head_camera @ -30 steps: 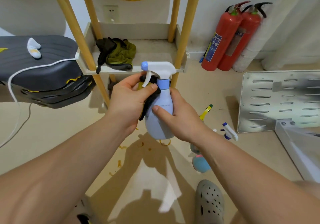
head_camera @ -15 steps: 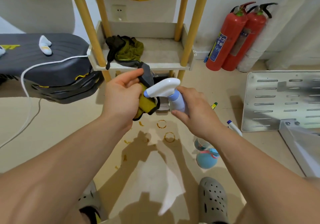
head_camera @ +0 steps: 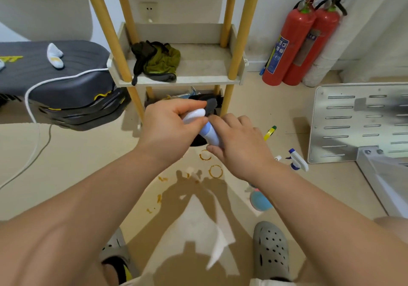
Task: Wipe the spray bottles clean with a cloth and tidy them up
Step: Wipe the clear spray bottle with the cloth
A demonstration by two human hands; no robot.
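A pale blue spray bottle with a white trigger head lies tilted between my hands, head pointing up and left. My left hand grips a dark cloth around the white head. My right hand grips the bottle's body from the right; most of the body is hidden under it. A second spray bottle with a white and blue head stands on the floor to the right. A round blue bottle sits below my right forearm, partly hidden.
A wooden-legged shelf stands ahead with a crumpled green and black cloth on it. Two red fire extinguishers lean at the back right. A metal slotted panel lies right, a grey cushion left. Ring stains mark the floor.
The bottle tipped from upright to lying slanted, head toward the left. My left hand moved the cloth from the bottle's body onto the trigger head. The view shifted slightly downward.
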